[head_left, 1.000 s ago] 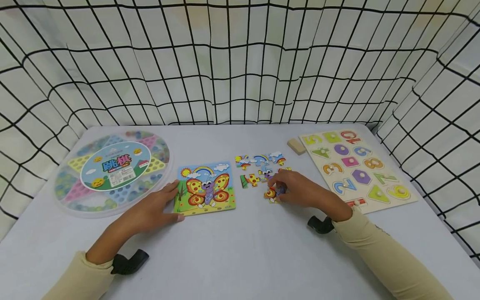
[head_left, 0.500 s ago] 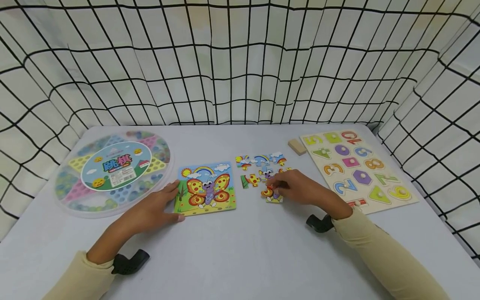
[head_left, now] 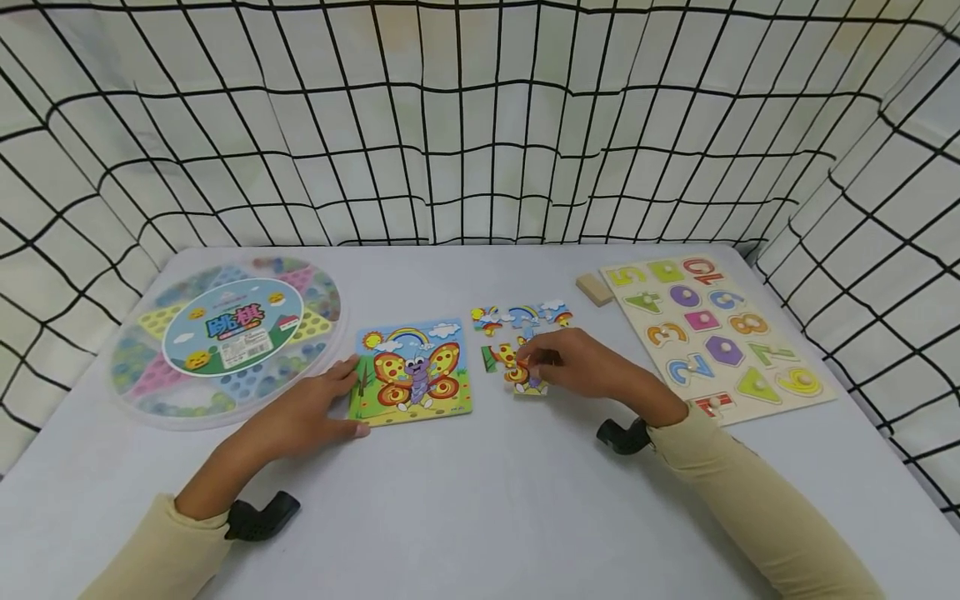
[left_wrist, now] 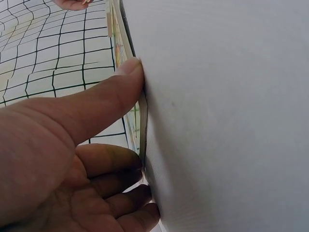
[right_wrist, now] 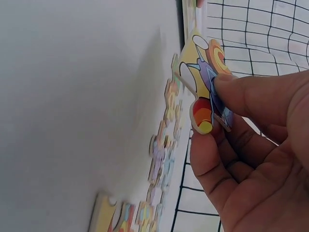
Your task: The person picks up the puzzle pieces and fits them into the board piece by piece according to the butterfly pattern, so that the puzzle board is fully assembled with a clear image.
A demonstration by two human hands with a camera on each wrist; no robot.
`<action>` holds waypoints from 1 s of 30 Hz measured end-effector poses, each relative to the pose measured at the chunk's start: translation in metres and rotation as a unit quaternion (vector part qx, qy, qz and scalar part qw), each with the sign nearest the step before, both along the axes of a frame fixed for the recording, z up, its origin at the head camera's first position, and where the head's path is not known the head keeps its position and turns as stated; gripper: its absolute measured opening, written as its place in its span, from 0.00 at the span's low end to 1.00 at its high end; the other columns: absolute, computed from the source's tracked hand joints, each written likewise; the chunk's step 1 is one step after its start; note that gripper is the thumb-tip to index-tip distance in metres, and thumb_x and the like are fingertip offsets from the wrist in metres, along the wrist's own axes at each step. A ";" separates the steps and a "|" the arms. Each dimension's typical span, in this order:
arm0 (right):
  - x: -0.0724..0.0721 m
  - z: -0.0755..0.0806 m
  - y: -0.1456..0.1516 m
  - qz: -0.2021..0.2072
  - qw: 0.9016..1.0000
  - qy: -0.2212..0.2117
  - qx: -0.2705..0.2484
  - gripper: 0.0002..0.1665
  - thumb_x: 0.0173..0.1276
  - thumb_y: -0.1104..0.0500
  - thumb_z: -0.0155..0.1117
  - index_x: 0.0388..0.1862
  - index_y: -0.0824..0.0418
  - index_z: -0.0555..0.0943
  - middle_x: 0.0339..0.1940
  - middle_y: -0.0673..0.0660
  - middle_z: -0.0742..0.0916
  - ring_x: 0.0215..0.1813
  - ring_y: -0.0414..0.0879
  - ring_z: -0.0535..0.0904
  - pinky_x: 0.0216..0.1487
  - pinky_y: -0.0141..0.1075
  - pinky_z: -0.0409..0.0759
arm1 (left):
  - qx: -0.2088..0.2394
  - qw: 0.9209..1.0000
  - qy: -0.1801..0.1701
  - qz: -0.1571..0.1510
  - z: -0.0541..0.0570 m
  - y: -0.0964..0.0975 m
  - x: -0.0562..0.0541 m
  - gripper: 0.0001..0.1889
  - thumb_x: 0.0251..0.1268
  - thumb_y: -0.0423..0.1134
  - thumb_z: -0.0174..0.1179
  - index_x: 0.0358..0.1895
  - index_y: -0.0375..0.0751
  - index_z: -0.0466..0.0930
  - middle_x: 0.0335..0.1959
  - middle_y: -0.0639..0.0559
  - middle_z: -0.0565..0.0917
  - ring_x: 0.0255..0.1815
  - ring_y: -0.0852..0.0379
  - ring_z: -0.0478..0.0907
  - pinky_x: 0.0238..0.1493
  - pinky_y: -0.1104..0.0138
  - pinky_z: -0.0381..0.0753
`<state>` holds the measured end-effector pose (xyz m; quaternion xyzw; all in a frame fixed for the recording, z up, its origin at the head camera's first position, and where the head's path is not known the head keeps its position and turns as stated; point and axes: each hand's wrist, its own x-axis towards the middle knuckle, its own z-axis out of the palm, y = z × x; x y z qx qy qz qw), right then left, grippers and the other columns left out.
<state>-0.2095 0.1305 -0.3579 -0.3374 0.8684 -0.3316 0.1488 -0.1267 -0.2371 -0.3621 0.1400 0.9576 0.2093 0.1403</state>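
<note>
A square board with a butterfly picture lies at the middle of the table. My left hand rests at its left side, thumb along the front corner and fingers at the left edge. The left wrist view has the thumb touching the board's edge. My right hand pinches a jigsaw piece between thumb and fingers. That piece shows the butterfly's purple body, feet and an orange swirl. More loose jigsaw pieces lie in rows beyond the right hand, which partly hides them.
On the left lies a round Chinese checkers box under a clear lid. At right are a number-and-shape peg board and a small wooden block. A black wire grid encloses the table's back and sides.
My right hand has shifted left with the jigsaw piece, over toward the spotted wing piece, and the held piece has moved left too. The left hand stays at the board.
</note>
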 end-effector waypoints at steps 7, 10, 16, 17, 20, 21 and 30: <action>-0.003 0.002 -0.018 0.019 1.000 -0.021 -0.011 0.15 0.70 0.67 0.61 0.54 0.61 0.82 0.35 0.49 0.83 0.35 0.44 0.75 0.34 0.34 0.75 | -0.005 1.000 -0.011 0.006 0.000 -0.003 0.004 0.45 0.57 0.50 0.70 0.71 0.25 0.59 0.75 0.31 0.54 0.72 0.29 0.51 0.63 0.40 0.63; -0.004 0.002 -0.022 0.021 1.000 -0.017 -0.013 0.14 0.69 0.67 0.62 0.53 0.60 0.83 0.34 0.48 0.83 0.35 0.44 0.75 0.33 0.33 0.75 | 0.001 1.000 -0.007 0.000 0.000 -0.002 0.004 0.45 0.58 0.49 0.69 0.71 0.25 0.59 0.75 0.32 0.54 0.73 0.30 0.50 0.64 0.40 0.62; -0.005 0.001 -0.032 0.029 0.999 -0.014 -0.016 0.14 0.69 0.67 0.63 0.53 0.61 0.83 0.37 0.49 0.84 0.38 0.45 0.75 0.37 0.33 0.76 | 0.003 1.000 -0.004 -0.005 0.000 -0.001 0.000 0.45 0.59 0.49 0.69 0.71 0.25 0.58 0.75 0.32 0.54 0.74 0.31 0.49 0.65 0.40 0.60; -0.005 0.000 -0.035 0.031 0.999 -0.016 -0.016 0.14 0.69 0.67 0.63 0.53 0.61 0.83 0.38 0.49 0.84 0.38 0.45 0.75 0.37 0.33 0.76 | 0.003 1.000 -0.006 -0.004 0.000 -0.002 -0.001 0.45 0.59 0.49 0.69 0.71 0.25 0.58 0.75 0.32 0.54 0.74 0.31 0.49 0.65 0.40 0.59; -0.005 -0.001 -0.041 0.039 0.999 -0.019 -0.014 0.14 0.69 0.67 0.63 0.52 0.60 0.83 0.39 0.49 0.85 0.37 0.44 0.75 0.36 0.33 0.76 | 0.007 1.000 -0.012 0.002 -0.003 -0.001 -0.002 0.45 0.58 0.49 0.69 0.72 0.26 0.58 0.75 0.33 0.53 0.74 0.32 0.48 0.65 0.40 0.59; -0.005 -0.001 -0.042 0.045 0.999 -0.018 -0.012 0.14 0.69 0.66 0.63 0.52 0.60 0.83 0.38 0.48 0.85 0.37 0.44 0.75 0.36 0.32 0.76 | 0.009 1.000 -0.013 0.003 -0.004 0.000 -0.002 0.46 0.58 0.50 0.69 0.72 0.27 0.58 0.76 0.33 0.53 0.74 0.32 0.48 0.65 0.40 0.59; -0.006 0.009 -0.059 0.087 0.996 0.003 -0.017 0.13 0.69 0.66 0.63 0.52 0.62 0.82 0.37 0.49 0.84 0.34 0.41 0.76 0.35 0.31 0.78 | 0.005 1.000 -0.013 0.009 -0.001 0.001 0.000 0.47 0.58 0.49 0.69 0.73 0.27 0.56 0.76 0.33 0.52 0.74 0.31 0.49 0.65 0.40 0.60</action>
